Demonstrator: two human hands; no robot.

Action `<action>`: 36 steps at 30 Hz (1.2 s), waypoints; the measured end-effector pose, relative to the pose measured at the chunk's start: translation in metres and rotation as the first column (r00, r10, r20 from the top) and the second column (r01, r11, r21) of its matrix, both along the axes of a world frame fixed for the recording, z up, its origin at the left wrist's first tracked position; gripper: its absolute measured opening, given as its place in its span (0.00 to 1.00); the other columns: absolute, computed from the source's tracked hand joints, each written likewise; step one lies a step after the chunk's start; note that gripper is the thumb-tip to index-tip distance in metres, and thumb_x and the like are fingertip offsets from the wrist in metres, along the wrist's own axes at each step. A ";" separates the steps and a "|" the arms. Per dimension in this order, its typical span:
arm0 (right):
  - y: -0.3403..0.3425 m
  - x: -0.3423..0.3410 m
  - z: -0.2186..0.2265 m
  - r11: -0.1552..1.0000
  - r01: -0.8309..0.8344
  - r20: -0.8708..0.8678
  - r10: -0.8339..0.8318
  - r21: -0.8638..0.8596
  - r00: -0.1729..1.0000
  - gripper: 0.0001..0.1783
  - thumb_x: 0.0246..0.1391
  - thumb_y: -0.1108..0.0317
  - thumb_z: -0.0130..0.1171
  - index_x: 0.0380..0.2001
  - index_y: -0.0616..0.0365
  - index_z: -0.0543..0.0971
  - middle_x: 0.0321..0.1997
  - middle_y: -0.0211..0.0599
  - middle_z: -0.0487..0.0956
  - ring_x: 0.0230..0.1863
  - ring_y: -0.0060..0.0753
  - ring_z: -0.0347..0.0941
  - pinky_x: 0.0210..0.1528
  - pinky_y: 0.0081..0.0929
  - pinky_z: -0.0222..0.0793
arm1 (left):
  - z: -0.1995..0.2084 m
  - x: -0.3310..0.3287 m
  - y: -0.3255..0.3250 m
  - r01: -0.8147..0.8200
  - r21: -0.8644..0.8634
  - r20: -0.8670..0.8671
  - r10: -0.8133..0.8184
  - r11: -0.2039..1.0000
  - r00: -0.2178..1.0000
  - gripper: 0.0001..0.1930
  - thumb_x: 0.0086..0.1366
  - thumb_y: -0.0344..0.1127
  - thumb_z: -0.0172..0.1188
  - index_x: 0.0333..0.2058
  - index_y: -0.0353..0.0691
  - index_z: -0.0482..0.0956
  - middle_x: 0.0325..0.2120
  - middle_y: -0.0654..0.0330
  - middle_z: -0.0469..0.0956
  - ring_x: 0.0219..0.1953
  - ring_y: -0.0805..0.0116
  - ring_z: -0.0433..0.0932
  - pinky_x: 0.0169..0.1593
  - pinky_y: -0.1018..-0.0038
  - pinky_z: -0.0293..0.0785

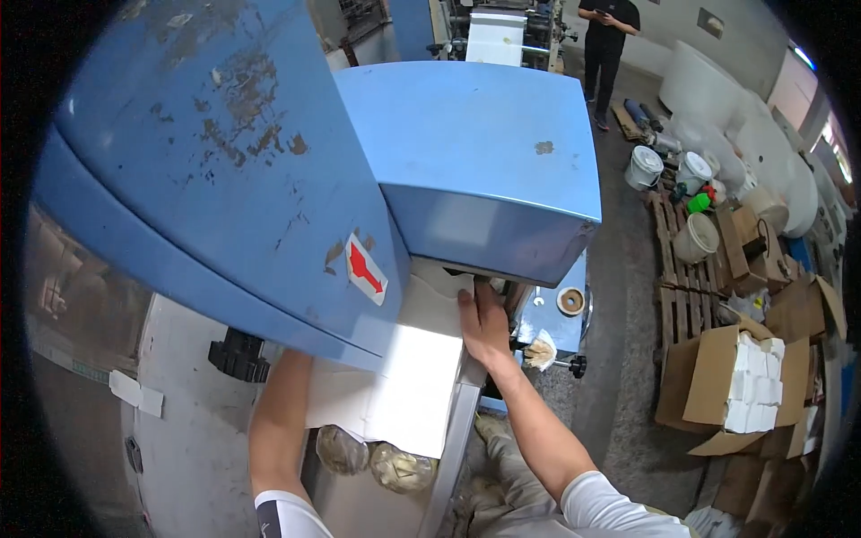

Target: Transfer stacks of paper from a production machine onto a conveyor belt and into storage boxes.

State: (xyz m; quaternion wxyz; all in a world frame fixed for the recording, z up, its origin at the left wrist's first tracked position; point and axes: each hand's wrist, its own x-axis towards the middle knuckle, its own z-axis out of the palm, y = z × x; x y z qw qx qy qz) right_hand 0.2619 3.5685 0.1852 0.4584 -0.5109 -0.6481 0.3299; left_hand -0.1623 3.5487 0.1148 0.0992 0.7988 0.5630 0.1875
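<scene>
My left forearm [280, 412] reaches up under the lower edge of a blue machine cover [269, 179], which hides my left hand and its fingers. My right hand [484, 327] rests along the right edge of white paper sheets [417, 386] in a metal trough [448, 448]. Its thumb and fingers are stretched out and apart, with the fingertips partly under a blue box-shaped housing [484, 134]. Two clear-wrapped round bundles [343, 450] lie in the trough against the near end of the paper.
A black knob [239, 355] juts out left of my forearm. Right of the housing, a blue ledge [547, 309] carries a brown tape roll [570, 301]. Farther right are pallets [674, 269], white buckets [696, 238] and an open carton [704, 386] of white packs. A person [606, 40] stands at the back.
</scene>
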 end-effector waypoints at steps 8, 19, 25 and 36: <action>-0.011 0.000 0.009 1.000 0.027 -0.034 -0.027 0.007 0.999 0.19 0.59 0.57 0.48 0.42 0.64 0.72 0.38 0.62 0.75 0.43 0.66 0.70 0.52 0.50 0.62 | 0.000 0.008 0.007 -0.058 -0.022 0.012 0.058 0.998 0.998 0.26 0.65 0.35 0.49 0.61 0.39 0.60 0.59 0.42 0.61 0.63 0.43 0.57 0.64 0.54 0.55; -0.022 -0.002 0.006 0.999 0.042 -0.013 -0.043 -0.017 0.999 0.23 0.58 0.54 0.48 0.41 0.68 0.73 0.37 0.63 0.75 0.42 0.65 0.70 0.44 0.51 0.65 | -0.002 0.025 0.017 -0.132 -0.050 0.024 0.133 0.990 0.991 0.26 0.65 0.36 0.49 0.61 0.39 0.60 0.60 0.42 0.60 0.63 0.42 0.56 0.64 0.54 0.55; -0.027 -0.002 0.003 0.999 0.036 -0.029 -0.036 -0.023 0.999 0.23 0.57 0.55 0.49 0.39 0.69 0.73 0.36 0.64 0.75 0.41 0.66 0.70 0.44 0.51 0.65 | -0.003 0.029 0.022 -0.164 -0.070 0.031 0.167 0.984 0.985 0.26 0.65 0.36 0.49 0.61 0.39 0.59 0.60 0.42 0.60 0.63 0.42 0.56 0.65 0.54 0.54; -0.042 -0.001 0.009 0.999 0.013 -0.054 -0.011 0.034 0.998 0.21 0.55 0.56 0.51 0.35 0.70 0.72 0.34 0.62 0.74 0.38 0.64 0.70 0.41 0.50 0.65 | -0.003 0.040 0.026 -0.223 -0.096 0.041 0.228 0.970 0.973 0.26 0.65 0.36 0.49 0.62 0.39 0.59 0.60 0.42 0.60 0.64 0.41 0.55 0.65 0.54 0.54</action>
